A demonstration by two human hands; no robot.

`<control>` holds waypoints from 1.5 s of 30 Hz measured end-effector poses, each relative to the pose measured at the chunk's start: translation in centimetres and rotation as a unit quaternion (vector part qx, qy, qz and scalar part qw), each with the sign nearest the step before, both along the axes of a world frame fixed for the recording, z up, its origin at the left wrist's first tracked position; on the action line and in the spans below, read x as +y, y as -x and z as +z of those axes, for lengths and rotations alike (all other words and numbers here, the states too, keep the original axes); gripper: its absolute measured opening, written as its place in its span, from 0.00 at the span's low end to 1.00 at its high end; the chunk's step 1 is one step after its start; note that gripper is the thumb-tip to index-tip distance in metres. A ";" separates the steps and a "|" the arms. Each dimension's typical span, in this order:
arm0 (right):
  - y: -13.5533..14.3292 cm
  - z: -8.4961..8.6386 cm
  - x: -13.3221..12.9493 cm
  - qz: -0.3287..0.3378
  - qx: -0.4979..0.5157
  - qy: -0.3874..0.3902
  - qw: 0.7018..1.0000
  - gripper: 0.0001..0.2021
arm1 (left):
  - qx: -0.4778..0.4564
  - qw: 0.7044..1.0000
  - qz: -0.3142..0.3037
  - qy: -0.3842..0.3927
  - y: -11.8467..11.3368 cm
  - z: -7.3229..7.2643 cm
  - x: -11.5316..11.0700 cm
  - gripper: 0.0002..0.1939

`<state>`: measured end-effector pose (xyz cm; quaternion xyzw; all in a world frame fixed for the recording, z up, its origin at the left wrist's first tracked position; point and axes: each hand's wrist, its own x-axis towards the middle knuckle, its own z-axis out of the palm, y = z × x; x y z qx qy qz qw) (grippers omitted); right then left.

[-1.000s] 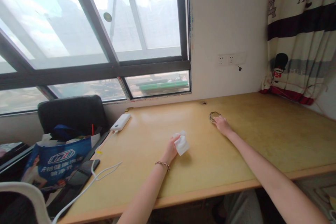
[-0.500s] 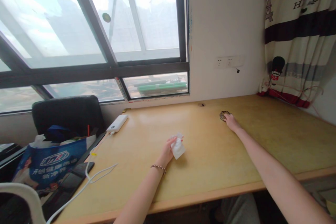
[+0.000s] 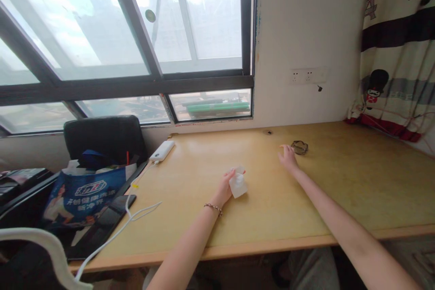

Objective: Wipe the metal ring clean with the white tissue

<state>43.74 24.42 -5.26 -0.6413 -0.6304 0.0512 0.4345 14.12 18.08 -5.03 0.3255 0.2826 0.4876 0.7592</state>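
Above the middle of the wooden table, my left hand has its fingers closed on a crumpled white tissue. A beaded bracelet circles the left wrist. A dark, openwork round object lies toward the back right of the table. Just left of it is my right hand, its fingers apart and nothing seen in them.
A white power bank with a white cable lies along the table's left side. Beyond that edge are a black chair and a blue bag. A patterned curtain hangs at the right.
My right hand has let go of the dark openwork object and moved a little left of it. My left hand still holds the tissue. The whole view has shifted slightly.
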 end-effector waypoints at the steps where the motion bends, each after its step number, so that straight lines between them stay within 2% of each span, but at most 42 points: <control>1: 3.0 0.0 -1.0 0.062 0.086 0.012 0.994 0.12 | 0.003 1.000 -0.005 0.005 0.0 -0.1 0.0 0.18; 2: 6.0 -0.1 -2.1 0.127 0.183 0.047 0.974 0.13 | 0.005 1.000 -0.008 0.009 -0.1 -0.2 -0.1 0.18; 3: 9.0 -0.2 -3.3 0.192 0.273 0.098 0.938 0.14 | 0.005 1.000 -0.009 0.010 -0.1 -0.3 -0.1 0.18; 5: 14.1 -0.3 -5.7 0.279 0.421 0.175 0.845 0.17 | 0.002 1.000 -0.013 0.004 -0.1 -0.5 -0.2 0.18; 6: 15.9 -0.3 -6.7 0.312 0.470 0.191 0.804 0.18 | 0.001 1.000 -0.017 0.002 -0.2 -0.6 -0.3 0.18; 7: 17.3 -0.2 -7.5 0.327 0.504 0.196 0.775 0.18 | 0.002 1.000 -0.019 0.002 -0.2 -0.6 -0.3 0.18; 9: 18.5 0.1 -8.5 0.332 0.542 0.203 0.745 0.17 | 0.015 1.000 -0.015 0.007 -0.2 -0.8 -0.3 0.19; 14: 15.9 0.6 -8.4 0.315 0.605 0.208 0.700 0.13 | 0.060 0.997 0.043 -0.038 -0.4 -1.2 0.0 0.22; 18: 14.0 0.2 -8.0 0.271 0.654 0.163 0.687 0.11 | 0.113 0.988 0.070 -0.078 -0.4 -1.4 0.2 0.22; 24: 13.6 -1.4 -6.6 0.174 0.706 0.083 0.682 0.18 | 0.128 0.988 0.048 -0.066 0.5 -0.4 -0.2 0.17; 27: 13.3 -1.6 -6.2 0.133 0.725 0.065 0.673 0.16 | 0.143 0.987 0.038 -0.068 0.8 0.3 -0.4 0.16; 30: 13.2 -1.0 -6.5 0.169 0.726 0.128 0.654 0.11 | 0.138 0.985 0.063 -0.081 0.9 0.6 -0.4 0.16; 33: 13.4 -0.6 -7.1 0.232 0.701 0.242 0.630 0.15 | 0.111 0.986 0.084 -0.095 0.9 0.7 -0.4 0.16; 35: 13.5 -0.7 -7.3 0.248 0.688 0.261 0.630 0.15 | 0.104 0.986 0.083 -0.099 1.0 0.8 -0.5 0.17; 37: 13.5 -1.0 -7.1 0.240 0.676 0.230 0.658 0.12 | 0.117 0.985 0.072 -0.104 0.9 0.9 -0.6 0.17; 42: 13.4 -0.9 -6.8 0.173 0.612 0.098 0.765 0.17 | 0.161 0.980 0.033 -0.116 0.6 1.0 -0.9 0.21; 45: 13.4 0.0 -7.4 0.169 0.513 0.044 0.840 0.19 | 0.137 0.984 0.033 -0.109 0.7 0.9 -0.9 0.21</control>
